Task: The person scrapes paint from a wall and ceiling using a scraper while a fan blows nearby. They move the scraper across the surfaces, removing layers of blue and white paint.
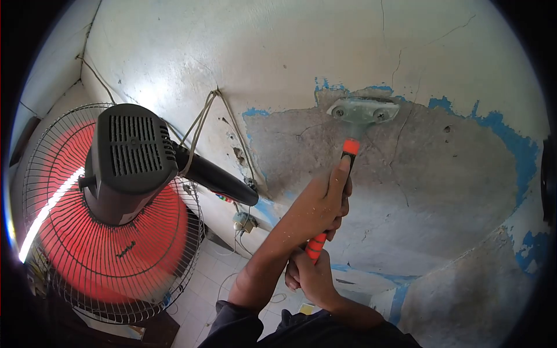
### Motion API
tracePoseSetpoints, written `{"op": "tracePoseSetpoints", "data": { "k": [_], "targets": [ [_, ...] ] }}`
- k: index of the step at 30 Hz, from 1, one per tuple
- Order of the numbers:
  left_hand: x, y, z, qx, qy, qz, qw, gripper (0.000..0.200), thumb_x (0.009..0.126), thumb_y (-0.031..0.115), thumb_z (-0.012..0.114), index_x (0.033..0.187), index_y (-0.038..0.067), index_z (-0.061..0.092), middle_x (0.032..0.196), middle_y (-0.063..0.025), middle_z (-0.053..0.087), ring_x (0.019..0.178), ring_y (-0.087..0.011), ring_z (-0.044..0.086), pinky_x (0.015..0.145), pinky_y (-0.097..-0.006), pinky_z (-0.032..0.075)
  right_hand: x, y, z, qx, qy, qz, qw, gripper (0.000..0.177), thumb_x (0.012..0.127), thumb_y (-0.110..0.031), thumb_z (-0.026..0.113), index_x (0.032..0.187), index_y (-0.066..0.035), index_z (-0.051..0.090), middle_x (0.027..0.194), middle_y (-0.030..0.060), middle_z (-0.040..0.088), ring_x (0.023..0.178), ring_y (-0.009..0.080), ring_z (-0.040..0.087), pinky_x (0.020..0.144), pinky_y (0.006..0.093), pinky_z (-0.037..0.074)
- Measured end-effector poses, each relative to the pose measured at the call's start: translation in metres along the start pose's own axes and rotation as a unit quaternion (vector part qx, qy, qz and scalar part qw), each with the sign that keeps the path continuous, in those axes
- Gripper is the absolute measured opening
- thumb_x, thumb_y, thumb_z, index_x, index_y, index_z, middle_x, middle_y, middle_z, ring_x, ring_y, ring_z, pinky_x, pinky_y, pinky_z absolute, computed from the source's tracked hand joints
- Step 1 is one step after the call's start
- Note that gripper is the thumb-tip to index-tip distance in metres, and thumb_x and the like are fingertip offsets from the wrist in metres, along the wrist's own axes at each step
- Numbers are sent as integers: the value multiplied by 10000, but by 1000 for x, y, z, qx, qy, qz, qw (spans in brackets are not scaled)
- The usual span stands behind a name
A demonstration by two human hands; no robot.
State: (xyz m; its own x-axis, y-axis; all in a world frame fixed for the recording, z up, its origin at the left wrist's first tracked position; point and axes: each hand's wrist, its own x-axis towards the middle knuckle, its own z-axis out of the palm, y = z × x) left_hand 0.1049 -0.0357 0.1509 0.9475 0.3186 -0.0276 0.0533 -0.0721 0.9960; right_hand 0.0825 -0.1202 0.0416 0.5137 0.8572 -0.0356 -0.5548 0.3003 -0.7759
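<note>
A long-handled scraper [361, 116] with a pale, wide head and an orange and black handle points up the wall. Its head lies against the wall at the upper edge of a bare grey patch [301, 139], where blue and off-white paint [452, 64] borders it. My left hand [331, 200] is wrapped round the upper handle, thumb along it. Lower down, my right hand [311, 277] is closed round the handle's end. Pale specks dot my left forearm.
A standing fan [136, 142] with a wire cage and red blades is close on the left. Cord [203, 116] hangs from the wall beside it. A socket with wires [245, 223] sits low on the wall, above the tiled floor [197, 284].
</note>
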Motion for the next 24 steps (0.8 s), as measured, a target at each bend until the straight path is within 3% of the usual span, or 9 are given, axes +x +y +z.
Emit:
{"op": "tracePoseSetpoints", "data": {
  "k": [24],
  "targets": [
    [6, -3, 5, 4, -16, 18, 1000, 540, 976, 582, 322, 803, 80, 426, 553, 34, 353, 405, -65, 334, 365, -245, 328, 2, -2, -5, -32, 36, -16, 999, 230, 945, -151, 457, 747, -36, 440, 488, 10, 375, 365, 124, 392, 374, 284, 342]
  ]
}}
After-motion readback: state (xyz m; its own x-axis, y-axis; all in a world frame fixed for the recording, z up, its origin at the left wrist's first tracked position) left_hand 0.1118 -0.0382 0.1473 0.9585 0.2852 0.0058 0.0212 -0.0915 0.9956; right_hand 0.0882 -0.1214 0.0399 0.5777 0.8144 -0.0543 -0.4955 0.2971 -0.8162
